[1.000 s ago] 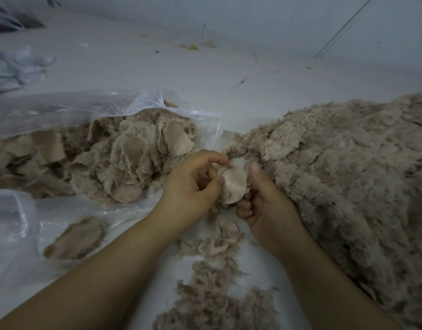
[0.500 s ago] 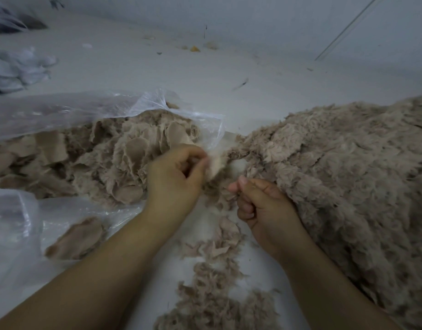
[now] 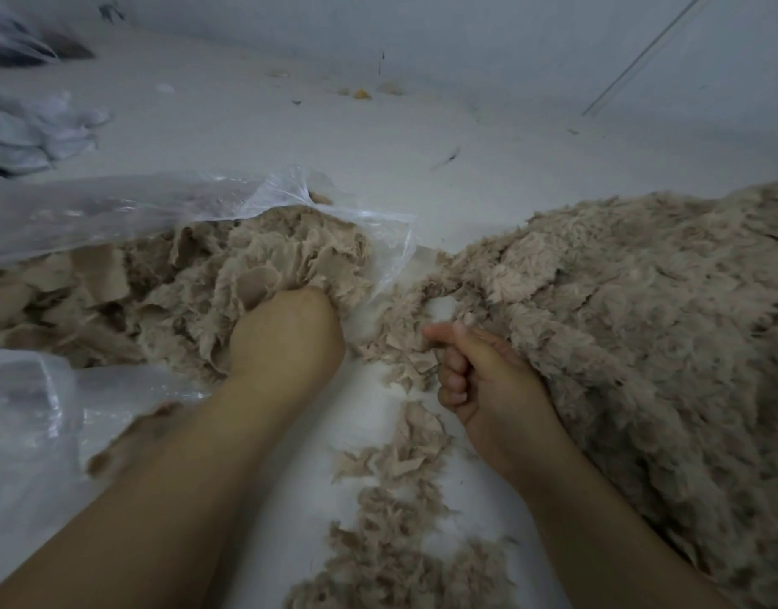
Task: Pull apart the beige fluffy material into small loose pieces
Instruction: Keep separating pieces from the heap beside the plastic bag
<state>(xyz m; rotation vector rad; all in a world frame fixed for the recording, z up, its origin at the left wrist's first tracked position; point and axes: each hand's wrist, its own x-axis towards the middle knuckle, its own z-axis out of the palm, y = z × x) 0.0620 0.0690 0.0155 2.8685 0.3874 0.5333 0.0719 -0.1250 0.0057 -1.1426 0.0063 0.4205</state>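
Note:
A big heap of beige fluffy material [image 3: 620,323] fills the right side. Pulled-off pieces [image 3: 211,279] lie piled in an open clear plastic bag [image 3: 115,208] on the left. My left hand [image 3: 286,340] reaches into that pile of pieces, with its fingers buried and hidden in the fluff. My right hand [image 3: 479,375] sits at the near edge of the big heap. Its fingers are curled, and thumb and forefinger pinch a tuft of the material there. Loose scraps [image 3: 400,498] trail down the white surface between my forearms.
The white floor [image 3: 378,138] stretches back to a wall, with a few small bits of debris [image 3: 361,94] on it. Crumpled pale fabric or plastic [image 3: 31,129] lies at the far left. More clear plastic [image 3: 22,415] lies at the near left, with a beige piece [image 3: 128,437] on it.
My left hand has carried the torn-off piece left into the bag's pile, and its fingers are now buried. My right hand stayed at the heap's edge, still curled.

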